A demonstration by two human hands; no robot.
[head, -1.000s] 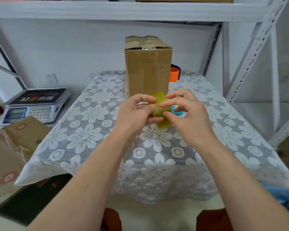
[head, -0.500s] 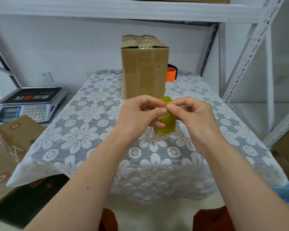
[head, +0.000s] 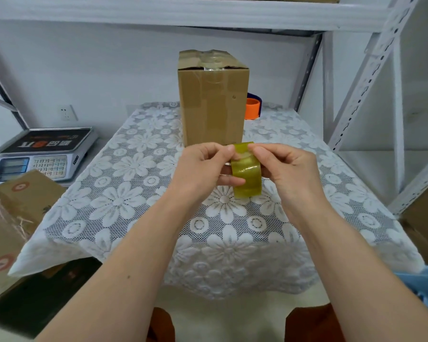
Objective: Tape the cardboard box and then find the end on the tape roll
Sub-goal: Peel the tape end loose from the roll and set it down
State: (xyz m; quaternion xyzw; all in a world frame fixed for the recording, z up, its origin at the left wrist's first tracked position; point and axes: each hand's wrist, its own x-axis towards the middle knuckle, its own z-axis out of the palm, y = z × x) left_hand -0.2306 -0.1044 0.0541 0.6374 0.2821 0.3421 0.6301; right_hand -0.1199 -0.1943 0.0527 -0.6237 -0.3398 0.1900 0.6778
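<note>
A tall cardboard box (head: 213, 107) stands upright at the back of the table, with clear tape across its top flaps and down its front. In front of it, above the lace tablecloth (head: 124, 198), both hands hold a yellowish clear tape roll (head: 247, 176) on edge. My left hand (head: 198, 169) grips the roll's left side, thumb and forefinger pinched at its top. My right hand (head: 287, 169) holds the right side, with its fingertips on the upper rim. The roll's far side is hidden by my fingers.
An orange and blue tape dispenser (head: 252, 108) peeks out behind the box on the right. A weighing scale (head: 42, 154) sits to the left, with printed cardboard boxes (head: 13, 213) below it. Metal shelf uprights (head: 366, 77) rise on the right.
The hands have turned the tape roll between the fingers, and more of its outer band now faces me. The camera view shifted slightly, and the box has stayed put.
</note>
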